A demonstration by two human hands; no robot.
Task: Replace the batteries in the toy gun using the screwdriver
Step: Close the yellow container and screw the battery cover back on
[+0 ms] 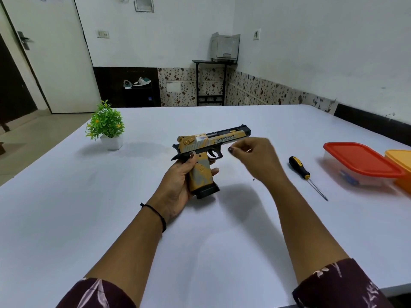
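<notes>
My left hand grips the yellow, grey and black toy gun by its handle, holding it above the white table with the barrel pointing right. My right hand hovers just right of the trigger guard with curled fingers, the fingertips close below the barrel; whether they pinch something small I cannot tell. A tiny dark screw lies on the table below my right wrist. The screwdriver, with a black and yellow handle, lies on the table to the right, untouched.
A clear box with a red lid and a yellow box stand at the right edge. A small potted plant stands at the back left of the table.
</notes>
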